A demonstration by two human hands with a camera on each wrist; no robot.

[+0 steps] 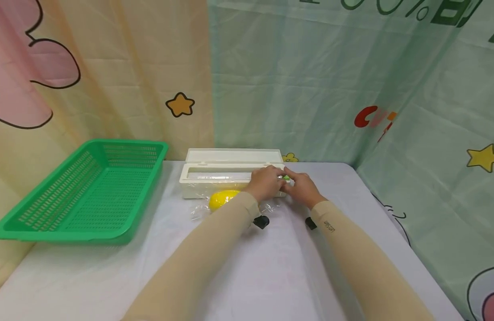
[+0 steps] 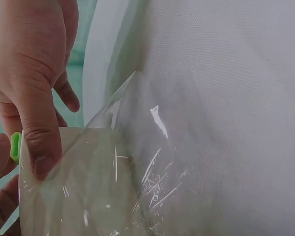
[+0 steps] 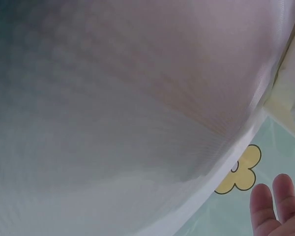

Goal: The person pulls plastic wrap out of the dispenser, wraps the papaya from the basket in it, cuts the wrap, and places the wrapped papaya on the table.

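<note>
A white cling film dispenser (image 1: 198,191) stands lengthwise on the table, its lid (image 1: 234,155) raised at the back. Clear cling film (image 2: 157,147) hangs down its front over a smooth yellow, fruit-like thing (image 1: 222,199), partly hidden by the left forearm. Both hands meet at the dispenser's right end. There my left hand (image 1: 266,183) has its fingertips on a small green slide cutter (image 2: 15,147). My right hand (image 1: 304,189) grips the end corner; its thumb (image 2: 42,147) lies over the film-covered front. Only two right fingers (image 3: 273,204) show in the right wrist view.
A green plastic basket (image 1: 128,214) with slotted walls stands on the left of the table. White cloth covers the table (image 1: 263,276). Printed curtains (image 1: 279,89) hang close behind and along the right side. Small black devices (image 1: 261,221) sit under the wrists.
</note>
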